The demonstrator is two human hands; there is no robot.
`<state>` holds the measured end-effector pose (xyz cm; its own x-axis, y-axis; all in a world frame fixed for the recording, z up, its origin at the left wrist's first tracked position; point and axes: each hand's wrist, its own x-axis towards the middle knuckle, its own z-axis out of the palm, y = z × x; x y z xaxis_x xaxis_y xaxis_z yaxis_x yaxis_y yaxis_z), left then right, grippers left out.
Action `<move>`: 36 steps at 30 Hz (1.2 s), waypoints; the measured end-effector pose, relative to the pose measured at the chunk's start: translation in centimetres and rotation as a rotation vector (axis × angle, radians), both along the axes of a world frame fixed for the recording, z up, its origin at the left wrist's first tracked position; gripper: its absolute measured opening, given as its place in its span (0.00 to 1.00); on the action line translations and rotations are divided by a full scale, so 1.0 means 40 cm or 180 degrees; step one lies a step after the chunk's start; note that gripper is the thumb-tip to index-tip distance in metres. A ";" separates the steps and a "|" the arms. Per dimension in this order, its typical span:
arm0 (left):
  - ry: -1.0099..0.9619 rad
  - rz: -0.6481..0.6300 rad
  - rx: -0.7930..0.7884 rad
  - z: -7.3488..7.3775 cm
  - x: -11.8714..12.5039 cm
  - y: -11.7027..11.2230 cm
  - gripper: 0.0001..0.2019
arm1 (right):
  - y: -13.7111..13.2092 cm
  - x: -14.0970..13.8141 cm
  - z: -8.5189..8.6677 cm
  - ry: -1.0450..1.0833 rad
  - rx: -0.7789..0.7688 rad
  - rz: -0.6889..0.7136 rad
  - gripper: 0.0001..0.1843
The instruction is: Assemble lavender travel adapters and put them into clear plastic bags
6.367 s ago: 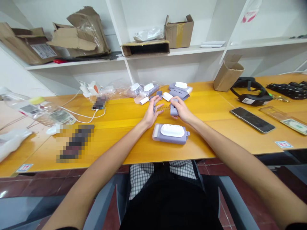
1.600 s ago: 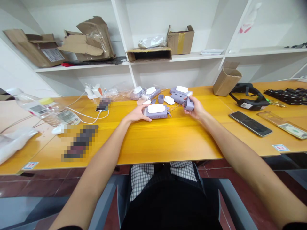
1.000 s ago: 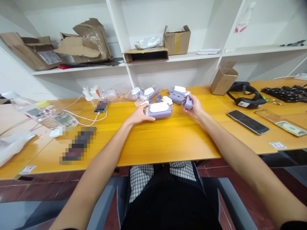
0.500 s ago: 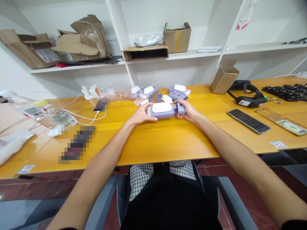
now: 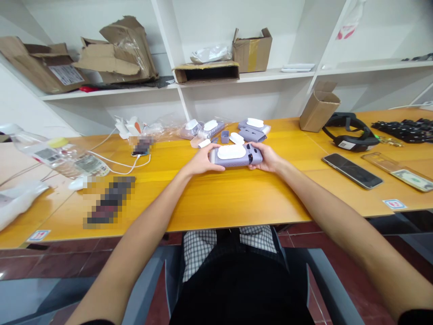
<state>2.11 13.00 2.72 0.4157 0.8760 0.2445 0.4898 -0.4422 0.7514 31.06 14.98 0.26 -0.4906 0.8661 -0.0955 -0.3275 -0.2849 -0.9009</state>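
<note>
My left hand (image 5: pixel 204 161) is closed around the left end of a long purple-grey plastic housing (image 5: pixel 234 162), with a white oval piece (image 5: pixel 231 151) on its top. At the other end, my right hand (image 5: pixel 269 159) grips a short purple-grey end cap (image 5: pixel 257 155) with dark openings. The cap sits against the housing, and a narrow dark gap shows on the near side. Just behind lie a small square purple-grey cup (image 5: pixel 225 136) and a loose white oval part (image 5: pixel 236 138). I cannot make out what is inside the housing.
Similar purple-grey housings (image 5: pixel 253 134) lie at the back of the table. On the right are a phone (image 5: pixel 352 170), a black headset (image 5: pixel 350 135) and an upright cardboard box (image 5: pixel 319 108). Leftward stand a plastic bottle (image 5: pixel 64 158) and white cables (image 5: pixel 118 167). Shelves with boxes rise behind.
The end cap in my right hand has moved left against the housing and turned a little, so the space between the two has narrowed. My left hand keeps its hold.
</note>
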 end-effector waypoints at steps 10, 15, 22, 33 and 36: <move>0.0242 -0.0063 0.0417 0.016 -0.012 0.007 0.42 | -0.010 -0.003 0.000 -0.0055 0.0197 -0.0016 0.24; 0.0290 -0.0046 0.0462 0.020 -0.013 0.004 0.42 | -0.014 -0.002 0.005 -0.0079 0.0326 -0.0021 0.23; 0.0412 -0.0071 0.0524 0.016 -0.015 0.007 0.43 | -0.019 -0.006 0.001 -0.0127 0.0444 -0.0080 0.27; 0.0493 -0.0113 0.0496 0.013 -0.010 0.001 0.42 | -0.020 0.000 0.000 -0.0465 0.0513 -0.0131 0.24; 0.0493 -0.0113 0.0510 0.010 -0.007 0.001 0.41 | -0.024 -0.001 0.001 -0.0513 0.0558 -0.0156 0.23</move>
